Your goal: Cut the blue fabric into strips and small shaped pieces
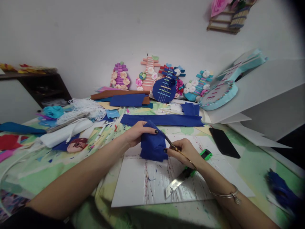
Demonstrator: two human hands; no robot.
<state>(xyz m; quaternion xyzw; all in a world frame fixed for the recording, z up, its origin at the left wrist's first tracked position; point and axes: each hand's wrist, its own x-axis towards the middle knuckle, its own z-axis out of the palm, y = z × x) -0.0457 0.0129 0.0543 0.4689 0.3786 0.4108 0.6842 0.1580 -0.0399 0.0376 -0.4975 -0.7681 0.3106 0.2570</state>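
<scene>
My left hand (pixel 137 133) pinches the top of a folded piece of blue felt (pixel 152 146) and holds it upright over a white board (pixel 152 178). My right hand (pixel 184 152) is closed on a pair of scissors (pixel 170 143), whose blades touch the felt's right edge. A green-handled utility knife (pixel 188 171) lies on the board just under my right wrist, blade pointing toward me.
A long blue felt strip (pixel 164 120) lies behind the hands. Several decorated craft guitars (pixel 164 86) lean on the back wall. A black phone (pixel 224 142) lies to the right. White cord (pixel 83 106), felt scraps and a cartoon face cutout (pixel 77 144) clutter the left.
</scene>
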